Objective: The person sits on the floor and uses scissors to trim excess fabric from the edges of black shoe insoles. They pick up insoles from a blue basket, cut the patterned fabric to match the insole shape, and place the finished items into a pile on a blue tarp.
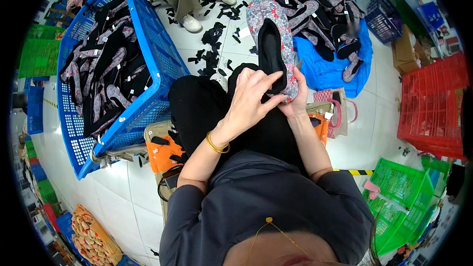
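A floral slipper [288, 32] with a black lining is held in front of my knees, toe pointing away from me. My right hand [298, 94] grips its heel end from the right, thumb along the side. My left hand [249, 96] is at the heel opening, with thumb and index finger over the rim and the other fingers bent. A small grey pointed piece shows beside my right thumb; its kind cannot be made out.
On the left stands a blue crate [148, 44] full of similar slippers. A heap of slippers [315, 10] lies on a blue sheet [320, 71] ahead right. Black scraps [212, 44] litter the floor near another person's shoes [190, 23]. Red [431, 108] and green crates [396, 192] stand right.
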`<state>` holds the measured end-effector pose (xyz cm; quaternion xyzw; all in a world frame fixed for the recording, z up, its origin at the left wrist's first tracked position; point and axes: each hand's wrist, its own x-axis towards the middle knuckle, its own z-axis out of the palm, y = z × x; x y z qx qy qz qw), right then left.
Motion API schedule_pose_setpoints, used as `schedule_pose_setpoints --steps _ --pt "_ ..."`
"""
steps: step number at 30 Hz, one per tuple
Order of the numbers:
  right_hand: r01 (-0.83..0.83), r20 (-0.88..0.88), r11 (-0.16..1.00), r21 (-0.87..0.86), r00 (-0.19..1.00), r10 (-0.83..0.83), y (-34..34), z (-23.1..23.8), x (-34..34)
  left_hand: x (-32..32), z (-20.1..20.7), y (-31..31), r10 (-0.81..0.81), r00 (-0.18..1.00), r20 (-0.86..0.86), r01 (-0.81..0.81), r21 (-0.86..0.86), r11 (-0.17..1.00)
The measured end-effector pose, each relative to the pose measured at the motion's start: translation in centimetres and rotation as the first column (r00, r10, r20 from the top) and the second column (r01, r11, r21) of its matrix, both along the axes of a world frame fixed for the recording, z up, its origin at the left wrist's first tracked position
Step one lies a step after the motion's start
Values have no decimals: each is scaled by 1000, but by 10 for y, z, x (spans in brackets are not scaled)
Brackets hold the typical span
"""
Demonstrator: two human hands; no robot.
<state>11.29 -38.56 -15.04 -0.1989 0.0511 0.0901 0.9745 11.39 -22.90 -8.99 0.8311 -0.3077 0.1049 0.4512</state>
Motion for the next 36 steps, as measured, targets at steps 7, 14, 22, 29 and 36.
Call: schedule_pose_setpoints --steps 7,14,22,29,36 --pt "16 50 979 -204 999 -6 -1 7 -2 8 -5 14 -206 962 -177 187 -120 975" --pt "129 212 864 -487 977 -27 -14 10 -1 8 -14 15 -216 976 -5 213 -154 965" --pt "659 504 -362 -659 744 439 19 86 -26 32 10 33 -433 770 -468 -181 -811 556" --pt "451 423 -179 -874 889 174 9 97 -15 9 -9 69 -670 518 -532 -376 -845 380" --pt "485 502 131 -864 848 172 34 60 4 -22 -29 72 -648 468 -601 -449 -793 411"
